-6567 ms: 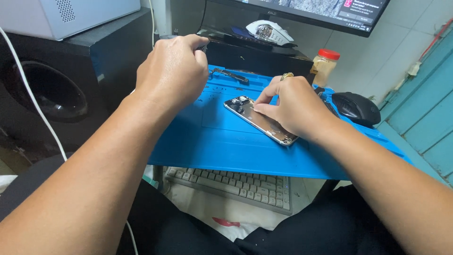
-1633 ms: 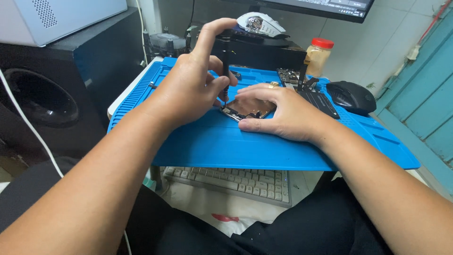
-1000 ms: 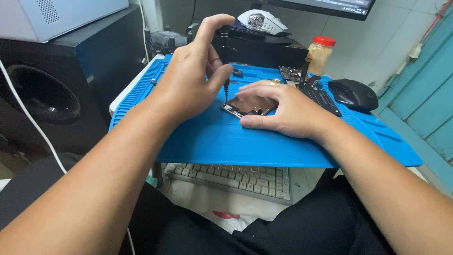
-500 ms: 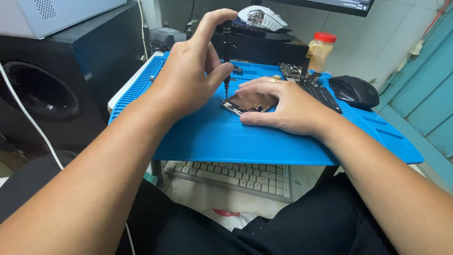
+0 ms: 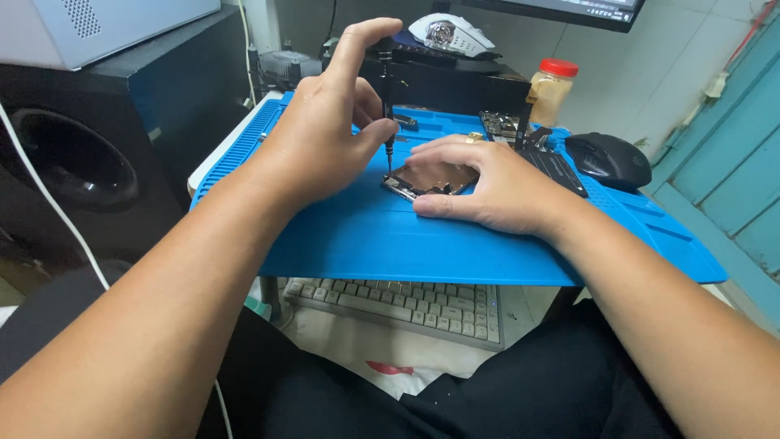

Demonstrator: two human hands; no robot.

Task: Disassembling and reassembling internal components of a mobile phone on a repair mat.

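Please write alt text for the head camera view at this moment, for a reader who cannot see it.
The left hand holds a thin black screwdriver upright, tip down on an opened phone that the right hand steadies on a blue work mat. A black mouse sits at the mat's right edge, and a keyboard lies below its front edge.

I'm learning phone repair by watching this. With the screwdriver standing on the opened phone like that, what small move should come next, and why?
Probably a gentle twist of the screwdriver between the left hand's thumb and fingers. It stands upright with its tip on the near left corner of the opened phone, the index fingertip caps its top, and the right hand lies flat on the phone, pinning it to the blue mat.
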